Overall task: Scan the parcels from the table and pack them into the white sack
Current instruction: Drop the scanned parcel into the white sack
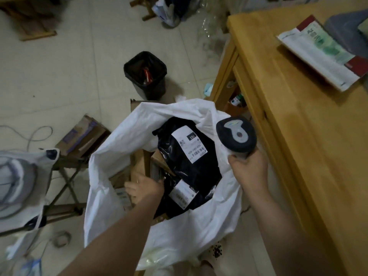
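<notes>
Tiled floor point(79, 76), clutter around. White sack point(127, 136) gaping mid-frame. Left hand point(143, 188) deep inside on brown carton point(139, 164); pressing or gripping, can't tell. Black mailer point(189, 172) on top, label point(189, 144) reads "102", rest too small. Right hand point(249, 168) wraps scanner point(236, 135) at sack rim. Looks like packing step; next: scan next parcel off tabletop point(298, 126).

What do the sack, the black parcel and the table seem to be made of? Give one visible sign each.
Sack: probably woven plastic, matte white; stiff folds.
Black parcel: thin plastic film, glossy; wrinkles catch light.
Table: wood, smooth light finish; faint grain.
</notes>
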Tool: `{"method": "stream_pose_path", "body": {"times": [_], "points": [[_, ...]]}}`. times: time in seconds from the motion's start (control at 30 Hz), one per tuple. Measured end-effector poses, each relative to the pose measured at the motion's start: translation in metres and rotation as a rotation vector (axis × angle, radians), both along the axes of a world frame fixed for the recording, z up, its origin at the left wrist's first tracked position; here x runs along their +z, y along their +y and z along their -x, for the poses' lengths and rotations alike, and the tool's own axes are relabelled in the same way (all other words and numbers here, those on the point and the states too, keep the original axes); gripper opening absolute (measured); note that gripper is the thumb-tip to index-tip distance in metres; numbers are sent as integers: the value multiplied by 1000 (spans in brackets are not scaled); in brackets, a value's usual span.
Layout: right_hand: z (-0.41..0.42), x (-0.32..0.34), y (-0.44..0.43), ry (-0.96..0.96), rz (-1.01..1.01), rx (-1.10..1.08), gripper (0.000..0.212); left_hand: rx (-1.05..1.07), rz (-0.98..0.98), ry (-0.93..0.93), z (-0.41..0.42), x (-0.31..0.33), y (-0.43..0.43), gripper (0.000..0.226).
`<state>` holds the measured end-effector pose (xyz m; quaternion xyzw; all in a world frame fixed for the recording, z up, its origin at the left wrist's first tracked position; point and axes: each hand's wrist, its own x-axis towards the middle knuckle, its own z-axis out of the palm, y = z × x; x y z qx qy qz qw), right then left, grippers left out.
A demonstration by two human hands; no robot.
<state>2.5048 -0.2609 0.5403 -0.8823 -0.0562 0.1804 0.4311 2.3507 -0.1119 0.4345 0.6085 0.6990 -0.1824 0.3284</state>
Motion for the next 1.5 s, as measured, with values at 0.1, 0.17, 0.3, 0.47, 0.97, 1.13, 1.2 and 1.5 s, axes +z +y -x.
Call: {"method": "stream_pose_path", "body": {"times": [0.1, 0.17, 0.3, 0.47, 0.97, 1.13, 1.2, 1.5], "points": [[4, -5, 6, -16, -17, -3, 31, 285, 169, -83, 14, -18, 20, 108], [6, -8, 7, -17, -28, -15, 35, 282, 237, -143, 31, -24, 29, 107], [3, -5, 9, -37, -43, -37, 34, -10, 30, -124, 37, -15, 40, 76], [-9, 1, 17, -88, -26, -32, 27, -335, -215, -182, -4, -2, 56, 57], [2, -1, 11, -70, 67, 33, 21, -428, -465, 6, 15, 17, 64, 84], [7, 3, 5, -70, 209, 56, 22, 232, -223, 27, 89, 32, 73, 118], [10, 2, 1, -45, 241, 110, 22, 278, -34, -77, 106, 30, 74, 81], [-19, 87, -3, -128, 249, 140, 17, 131, -272, -366, 51, 120, 82, 36]]}}
